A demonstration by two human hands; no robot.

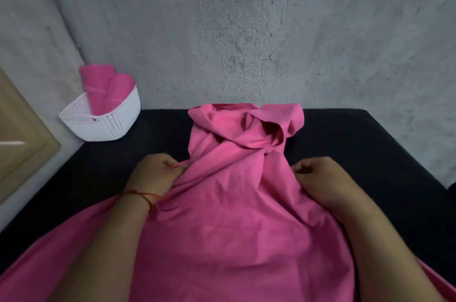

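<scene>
Bare forearms; apparently a red thread bracelet [145, 197] by the left hand [158, 171].

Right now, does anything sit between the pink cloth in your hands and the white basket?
Nothing visible does: only bare black surface lies between the pink cloth and the white basket. Two rolled pink cloths already stand in the basket's back.

Left hand [155, 171]: fingers curled, pinching cloth [234, 203]; red thread [142, 196] at wrist. Right hand [313, 178]: fingers curled, knuckles up, grip hidden. Both forearms extended forward.
</scene>
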